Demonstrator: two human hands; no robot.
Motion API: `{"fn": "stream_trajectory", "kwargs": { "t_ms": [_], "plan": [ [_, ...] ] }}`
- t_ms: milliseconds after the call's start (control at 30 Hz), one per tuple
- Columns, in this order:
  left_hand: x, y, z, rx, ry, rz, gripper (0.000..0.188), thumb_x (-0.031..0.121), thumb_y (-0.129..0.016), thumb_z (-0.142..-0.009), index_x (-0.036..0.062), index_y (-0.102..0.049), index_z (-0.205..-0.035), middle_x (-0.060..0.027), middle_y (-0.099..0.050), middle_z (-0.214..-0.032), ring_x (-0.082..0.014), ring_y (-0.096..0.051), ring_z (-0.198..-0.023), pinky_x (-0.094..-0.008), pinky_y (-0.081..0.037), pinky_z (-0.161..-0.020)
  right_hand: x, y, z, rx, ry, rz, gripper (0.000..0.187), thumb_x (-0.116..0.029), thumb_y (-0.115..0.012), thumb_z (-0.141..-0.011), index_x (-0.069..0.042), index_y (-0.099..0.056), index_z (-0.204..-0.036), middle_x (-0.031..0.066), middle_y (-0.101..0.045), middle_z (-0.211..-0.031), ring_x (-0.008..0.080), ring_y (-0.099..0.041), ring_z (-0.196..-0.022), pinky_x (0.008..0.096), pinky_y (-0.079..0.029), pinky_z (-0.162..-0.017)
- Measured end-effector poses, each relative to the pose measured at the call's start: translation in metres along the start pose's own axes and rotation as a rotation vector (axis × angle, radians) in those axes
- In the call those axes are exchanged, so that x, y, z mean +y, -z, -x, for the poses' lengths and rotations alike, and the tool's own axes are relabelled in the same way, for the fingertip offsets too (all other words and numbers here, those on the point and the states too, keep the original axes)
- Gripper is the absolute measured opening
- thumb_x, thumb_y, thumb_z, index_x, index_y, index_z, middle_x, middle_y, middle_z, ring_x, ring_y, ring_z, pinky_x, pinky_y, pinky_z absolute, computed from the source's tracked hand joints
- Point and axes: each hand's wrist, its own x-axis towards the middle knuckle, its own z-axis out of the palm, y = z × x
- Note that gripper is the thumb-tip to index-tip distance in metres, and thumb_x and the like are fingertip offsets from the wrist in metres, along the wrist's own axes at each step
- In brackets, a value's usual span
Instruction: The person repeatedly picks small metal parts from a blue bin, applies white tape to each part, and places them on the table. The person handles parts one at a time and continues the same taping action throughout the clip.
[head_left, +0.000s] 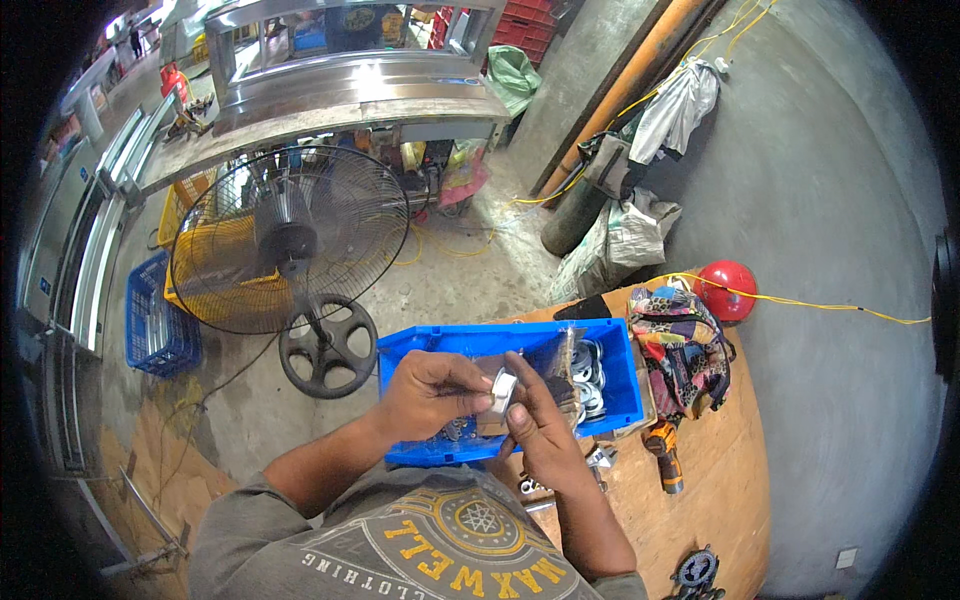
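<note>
Both hands meet over a blue plastic bin [622,400] in front of my body. Between them is a small, round, silvery-white metal part, like a short ring or wheel [503,390]. My left hand [435,393] is closed, pinching its left side between thumb and fingers. From the right, my right hand [545,430] holds the same part with thumb and bent forefinger. More round, silvery-white parts [588,385] lie in the bin's right end, beside a cloudy plastic sheet. My hands hide much of the bin's middle.
The bin rests by a wooden table [720,500]. On it are an orange-black cordless drill [663,455], a patterned bag [680,345], wrenches [600,458] and a black wheel-like part [697,570]. A red round object [727,290] sits behind. A large fan [290,240] stands left.
</note>
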Motion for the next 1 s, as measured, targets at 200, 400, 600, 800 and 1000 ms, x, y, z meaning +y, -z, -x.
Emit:
{"fn": "stream_trajectory", "kwargs": {
  "t_ms": [200,400,600,800,1000],
  "plan": [
    [-0.001,-0.002,-0.002,0.021,-0.069,-0.229,0.013,0.003,-0.077,-0.084,0.0004,-0.071,-0.095,-0.0079,-0.073,-0.091,-0.0122,-0.069,-0.083,-0.0275,-0.055,-0.074,-0.011,-0.009,0.027,0.001,-0.101,0.008,0.071,-0.025,-0.054,-0.103,-0.002,-0.013,-0.156,0.0214,-0.047,-0.14,0.0234,-0.053,-0.121,0.0343,-0.044,-0.098],
    [0.005,-0.021,0.008,0.023,-0.101,-0.447,0.012,0.003,-0.077,-0.082,0.0014,-0.072,-0.093,-0.0099,-0.074,-0.088,-0.0165,-0.071,-0.08,-0.0286,-0.056,-0.073,-0.02,-0.017,0.054,0.032,0.014,-0.132,0.075,-0.019,-0.056,-0.102,-0.007,-0.008,-0.158,0.018,-0.061,-0.123,0.0174,-0.062,-0.099,0.03,-0.051,-0.077],
    [0.02,-0.048,0.025,-0.126,-0.15,-0.62,0.019,0.003,-0.074,-0.08,0.0017,-0.073,-0.099,-0.0127,-0.072,-0.094,-0.0264,-0.071,-0.087,-0.0346,-0.055,-0.077,-0.026,0.0,0.083,0.041,0.023,-0.337,0.081,-0.018,-0.063,-0.096,-0.014,-0.011,-0.158,0.0232,-0.06,-0.125,0.0205,-0.067,-0.097,0.0231,-0.051,-0.059],
    [0.037,-0.073,0.043,-0.269,-0.065,-0.718,0.015,0.007,-0.075,-0.081,0.0041,-0.072,-0.095,-0.0112,-0.072,-0.091,-0.027,-0.07,-0.081,-0.0357,-0.053,-0.071,-0.024,0.009,0.093,0.116,0.187,-0.506,0.084,-0.02,-0.068,-0.092,-0.01,-0.015,-0.157,0.0292,-0.061,-0.123,0.0286,-0.069,-0.099,0.0247,-0.056,-0.057],
    [0.04,-0.084,0.065,-0.267,-0.022,-0.504,0.01,0.006,-0.076,-0.084,0.0028,-0.071,-0.092,-0.0078,-0.073,-0.089,-0.0161,-0.07,-0.081,-0.0309,-0.054,-0.071,-0.006,0.011,0.101,0.114,0.221,-0.361,0.066,-0.021,-0.062,-0.097,-0.008,-0.029,-0.152,0.0208,-0.057,-0.134,0.0243,-0.063,-0.114,0.0327,-0.055,-0.081]
  ]
}}
